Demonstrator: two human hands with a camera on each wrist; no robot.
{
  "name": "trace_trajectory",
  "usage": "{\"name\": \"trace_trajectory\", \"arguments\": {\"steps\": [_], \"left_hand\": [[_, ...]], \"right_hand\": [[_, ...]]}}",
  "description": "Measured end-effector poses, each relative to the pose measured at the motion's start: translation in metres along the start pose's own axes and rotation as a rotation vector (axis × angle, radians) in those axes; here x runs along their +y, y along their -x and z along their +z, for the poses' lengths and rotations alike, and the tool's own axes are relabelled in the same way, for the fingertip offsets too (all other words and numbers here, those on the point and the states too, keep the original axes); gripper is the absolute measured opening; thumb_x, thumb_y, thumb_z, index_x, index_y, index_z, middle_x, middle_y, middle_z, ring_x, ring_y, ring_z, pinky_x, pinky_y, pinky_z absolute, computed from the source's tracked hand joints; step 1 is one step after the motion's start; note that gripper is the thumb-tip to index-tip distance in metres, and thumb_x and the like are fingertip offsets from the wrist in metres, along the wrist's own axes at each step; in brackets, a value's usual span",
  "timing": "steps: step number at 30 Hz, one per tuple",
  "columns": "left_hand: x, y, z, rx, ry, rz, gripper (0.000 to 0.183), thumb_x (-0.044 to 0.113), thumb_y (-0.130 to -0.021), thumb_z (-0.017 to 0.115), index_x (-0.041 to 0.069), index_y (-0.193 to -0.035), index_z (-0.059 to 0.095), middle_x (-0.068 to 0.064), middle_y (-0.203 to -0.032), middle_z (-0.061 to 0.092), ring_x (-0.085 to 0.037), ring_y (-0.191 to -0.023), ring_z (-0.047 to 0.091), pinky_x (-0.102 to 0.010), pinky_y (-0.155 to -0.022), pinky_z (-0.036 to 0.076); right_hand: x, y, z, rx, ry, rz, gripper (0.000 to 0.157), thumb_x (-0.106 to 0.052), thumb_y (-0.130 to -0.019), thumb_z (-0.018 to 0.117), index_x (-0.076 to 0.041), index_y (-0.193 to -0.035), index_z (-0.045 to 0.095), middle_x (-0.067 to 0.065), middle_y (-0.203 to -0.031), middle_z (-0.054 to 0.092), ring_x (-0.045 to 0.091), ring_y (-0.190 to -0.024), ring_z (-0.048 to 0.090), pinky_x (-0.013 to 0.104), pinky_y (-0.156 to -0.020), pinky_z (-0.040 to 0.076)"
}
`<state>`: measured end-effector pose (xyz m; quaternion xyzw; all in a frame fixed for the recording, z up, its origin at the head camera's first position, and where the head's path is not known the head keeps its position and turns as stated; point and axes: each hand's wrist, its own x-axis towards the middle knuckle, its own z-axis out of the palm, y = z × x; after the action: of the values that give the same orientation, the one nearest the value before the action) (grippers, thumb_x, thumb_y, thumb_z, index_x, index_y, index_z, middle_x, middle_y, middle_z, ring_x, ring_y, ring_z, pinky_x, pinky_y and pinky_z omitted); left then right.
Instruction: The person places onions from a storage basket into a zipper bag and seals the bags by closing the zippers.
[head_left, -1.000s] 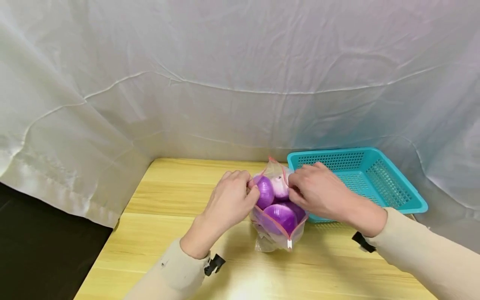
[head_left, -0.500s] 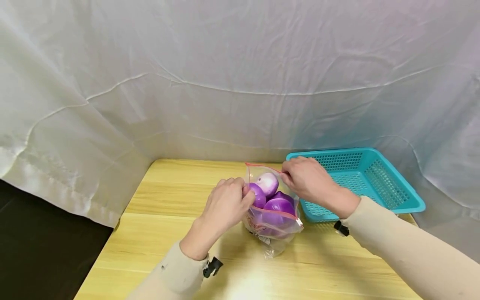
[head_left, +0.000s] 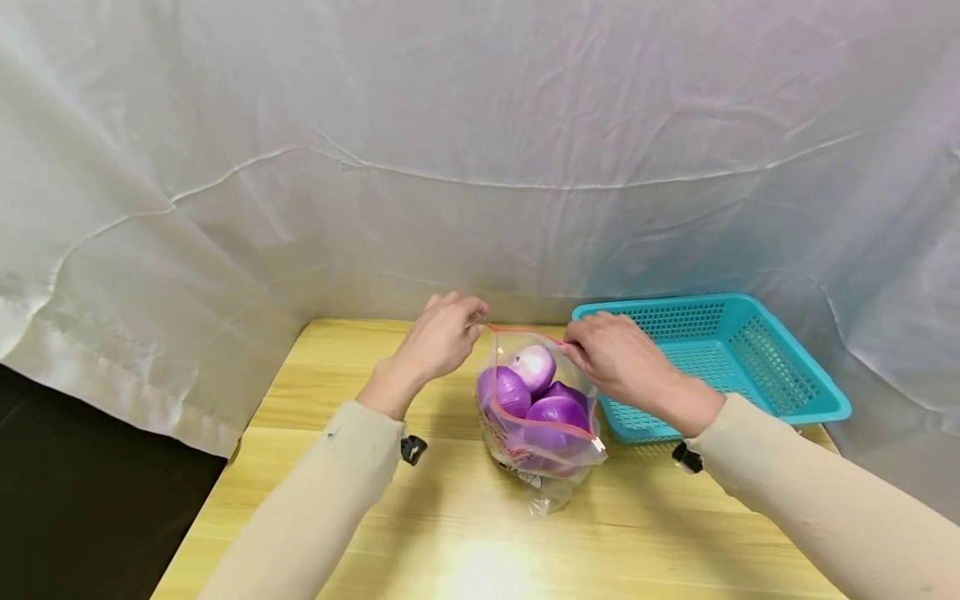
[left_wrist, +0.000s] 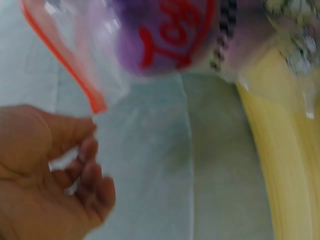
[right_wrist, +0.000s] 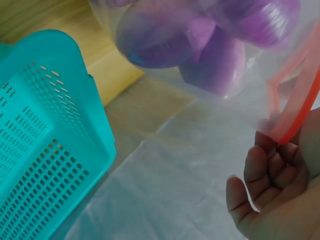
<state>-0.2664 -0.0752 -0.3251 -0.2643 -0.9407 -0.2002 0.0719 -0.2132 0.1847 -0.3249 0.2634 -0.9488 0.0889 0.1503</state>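
Observation:
A clear zip bag (head_left: 551,479) with a red zip edge stands on the table, its mouth wide apart. Several purple onions (head_left: 558,412) fill it, one showing a pale end. At the far rim, my right hand (head_left: 618,358) pinches the red zip edge (right_wrist: 300,107) between thumb and finger. My left hand (head_left: 442,337) is beside the bag's far left corner, fingers loosely bent. In the left wrist view, the left fingertips (left_wrist: 90,125) lie just below the end of the red strip (left_wrist: 82,85), with a small gap. Red lettering marks the bag's side.
A turquoise perforated basket (head_left: 806,367) stands at the back right, close behind the right hand. The wooden table (head_left: 337,467) ends at a pale cloth curtain (head_left: 450,233) at the back. A dark area (head_left: 90,492) lies beyond the table's left edge.
My left hand has let go of the bag's left rim and moved up to its far left corner. My right hand moved to the far rim earlier, and the bag's mouth is wider.

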Motion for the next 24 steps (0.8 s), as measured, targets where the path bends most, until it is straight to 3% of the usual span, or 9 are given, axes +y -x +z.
{"name": "trace_trajectory", "arguments": {"steps": [4,7,11,15,17,20,24], "left_hand": [[-0.007,-0.007,0.002,-0.100,-0.014,0.129,0.023,0.022,-0.094,0.062,0.021,-0.116,0.068,0.004,-0.116,0.065,-0.018,-0.113,0.050,-0.037,-0.102,0.035],[-0.011,-0.006,0.003,-0.101,-0.045,0.183,0.015,0.022,-0.093,0.064,0.021,-0.106,0.072,0.007,-0.107,0.064,-0.016,-0.103,0.049,-0.034,-0.092,0.039],[-0.013,-0.001,0.000,-0.064,-0.084,0.197,0.013,0.022,-0.093,0.064,0.020,-0.104,0.072,0.006,-0.103,0.064,-0.017,-0.099,0.048,-0.033,-0.087,0.041],[-0.016,0.006,-0.005,-0.053,-0.113,0.190,0.013,0.024,-0.095,0.062,0.018,-0.102,0.071,0.005,-0.101,0.065,-0.017,-0.097,0.048,-0.033,-0.087,0.041],[-0.018,0.009,-0.009,-0.052,-0.132,0.196,0.013,0.024,-0.095,0.061,0.018,-0.102,0.070,0.004,-0.100,0.065,-0.018,-0.096,0.049,-0.033,-0.087,0.041],[-0.021,0.014,-0.019,-0.037,-0.209,0.208,0.014,0.026,-0.096,0.060,0.017,-0.101,0.069,0.002,-0.099,0.065,-0.019,-0.092,0.049,-0.035,-0.083,0.042],[-0.022,0.028,-0.036,-0.022,-0.347,0.187,0.013,0.026,-0.095,0.061,0.018,-0.100,0.069,0.003,-0.097,0.066,-0.020,-0.086,0.047,-0.036,-0.075,0.041]], "right_hand": [[0.001,0.002,-0.002,-0.032,-0.029,0.001,0.014,-0.027,-0.096,0.058,-0.017,-0.088,0.064,-0.006,-0.076,0.056,0.018,-0.076,0.051,0.037,-0.074,0.041],[0.005,0.011,-0.005,-0.093,-0.078,0.049,0.018,-0.036,-0.096,0.059,-0.019,-0.089,0.061,-0.006,-0.077,0.055,0.016,-0.075,0.049,0.034,-0.071,0.039],[0.013,0.032,-0.013,-0.188,-0.192,0.123,0.030,-0.052,-0.091,0.059,-0.022,-0.087,0.059,-0.006,-0.075,0.053,0.012,-0.069,0.047,0.029,-0.063,0.038],[0.013,0.051,-0.020,-0.270,-0.239,0.089,0.036,-0.060,-0.082,0.064,-0.025,-0.083,0.058,-0.010,-0.071,0.052,0.007,-0.064,0.044,0.025,-0.059,0.038],[0.011,0.055,-0.019,-0.263,-0.189,0.021,0.029,-0.054,-0.083,0.068,-0.026,-0.083,0.059,-0.014,-0.072,0.052,0.005,-0.064,0.043,0.025,-0.061,0.037],[0.013,0.053,-0.019,-0.160,-0.070,-0.088,0.016,-0.037,-0.085,0.073,-0.026,-0.082,0.062,-0.016,-0.074,0.057,0.003,-0.067,0.047,0.029,-0.068,0.036],[0.035,0.045,-0.027,-0.046,0.077,-0.099,0.013,-0.021,-0.085,0.073,-0.023,-0.079,0.062,-0.014,-0.073,0.061,0.008,-0.068,0.050,0.032,-0.067,0.030]]}}
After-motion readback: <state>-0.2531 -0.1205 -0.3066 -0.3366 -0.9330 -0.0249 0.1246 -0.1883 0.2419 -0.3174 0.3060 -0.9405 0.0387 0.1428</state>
